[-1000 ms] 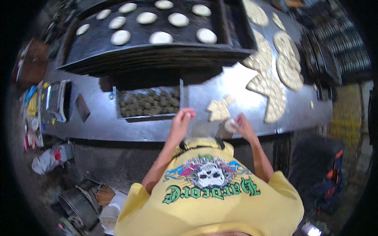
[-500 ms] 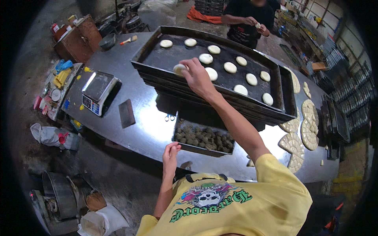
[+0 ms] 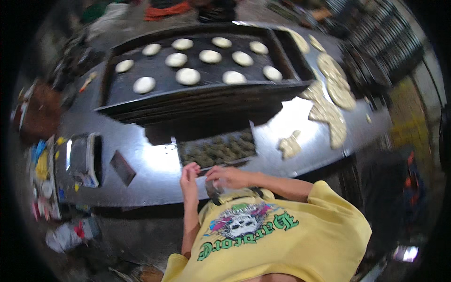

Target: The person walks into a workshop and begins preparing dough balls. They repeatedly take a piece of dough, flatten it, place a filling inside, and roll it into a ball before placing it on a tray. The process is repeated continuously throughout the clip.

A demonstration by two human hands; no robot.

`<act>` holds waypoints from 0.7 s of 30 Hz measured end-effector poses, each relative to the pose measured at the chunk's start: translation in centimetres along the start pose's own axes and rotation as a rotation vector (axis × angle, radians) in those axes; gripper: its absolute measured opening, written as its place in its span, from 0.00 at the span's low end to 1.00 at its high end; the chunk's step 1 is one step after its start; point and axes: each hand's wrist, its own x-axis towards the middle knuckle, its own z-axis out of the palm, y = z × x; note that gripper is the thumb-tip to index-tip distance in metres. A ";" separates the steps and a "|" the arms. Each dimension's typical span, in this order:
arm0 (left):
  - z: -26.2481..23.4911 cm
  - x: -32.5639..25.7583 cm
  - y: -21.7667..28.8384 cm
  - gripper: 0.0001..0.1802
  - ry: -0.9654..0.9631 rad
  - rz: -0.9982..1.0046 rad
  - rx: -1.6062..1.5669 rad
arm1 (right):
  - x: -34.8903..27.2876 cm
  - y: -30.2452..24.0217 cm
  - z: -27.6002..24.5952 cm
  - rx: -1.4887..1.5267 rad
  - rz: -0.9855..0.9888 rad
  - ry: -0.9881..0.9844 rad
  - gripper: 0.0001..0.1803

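Observation:
My left hand (image 3: 189,175) is at the near left corner of a shallow metal tray of dark round filling balls (image 3: 217,151). Its fingers are bent together; whatever may be between them is hidden. Close by, my right hand (image 3: 224,176) is at the tray's front edge, its fingers curled and smeared by motion. Beyond, a stack of large black baking trays (image 3: 197,101) carries several flattened white dough discs on top. One dough disc (image 3: 144,85) lies at the near left of the top tray.
Coiled dough strips (image 3: 334,87) and a small dough piece (image 3: 290,144) lie on the steel table's right side. At left are a digital scale (image 3: 84,160) and a dark flat rectangular plate (image 3: 123,168). Metal racks or trays (image 3: 385,40) stand at the far right.
My right hand has left the baking tray, where it held a dough disc, and come back to the filling tray. That disc now lies on the baking tray. The view has swung right.

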 end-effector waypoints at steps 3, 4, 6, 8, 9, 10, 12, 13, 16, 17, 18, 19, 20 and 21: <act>2.7 0.5 -0.5 0.16 -0.101 -0.072 0.014 | -9.6 5.1 -3.8 0.019 0.385 0.249 0.14; 3.7 0.6 -0.3 0.16 -0.126 -0.076 0.043 | -12.2 6.0 -5.1 0.023 0.437 0.450 0.14; 6.5 1.2 -0.2 0.16 -0.187 -0.067 0.086 | -18.4 10.1 -6.7 -0.199 0.615 0.874 0.14; 8.9 1.7 0.0 0.16 -0.241 -0.060 0.120 | -23.9 13.1 -9.2 -0.201 0.887 1.018 0.14; 10.3 1.6 0.4 0.16 -0.270 -0.063 0.123 | -25.9 13.9 -10.3 -0.175 0.905 1.071 0.14; 11.8 1.4 0.8 0.16 -0.286 -0.050 0.135 | -27.0 14.7 -11.4 -0.146 0.919 1.125 0.14; 14.9 0.8 1.4 0.16 -0.313 -0.015 0.155 | -27.7 16.6 -13.6 -0.236 0.826 1.221 0.14; 16.4 0.2 2.1 0.15 -0.340 -0.009 0.159 | -28.1 17.5 -14.7 -0.282 0.777 1.272 0.14; 20.5 -1.6 2.7 0.15 -0.412 0.051 0.204 | -27.3 20.7 -17.8 -0.433 0.671 1.315 0.17; 21.4 -2.3 2.7 0.14 -0.417 0.041 0.212 | -26.0 20.4 -18.2 -0.460 0.754 1.216 0.18; 22.0 -2.9 2.1 0.14 -0.412 0.035 0.212 | -24.8 19.9 -18.8 -0.487 0.833 1.114 0.19; 22.6 -3.7 1.5 0.14 -0.412 0.029 0.206 | -24.2 19.5 -19.3 -0.521 0.909 1.009 0.20; 23.1 -4.3 1.1 0.14 -0.410 0.023 0.200 | -24.3 19.9 -19.6 -0.501 0.881 0.947 0.20; 23.5 -5.0 0.8 0.14 -0.396 0.004 0.187 | -24.4 20.1 -20.2 -0.480 0.852 0.884 0.21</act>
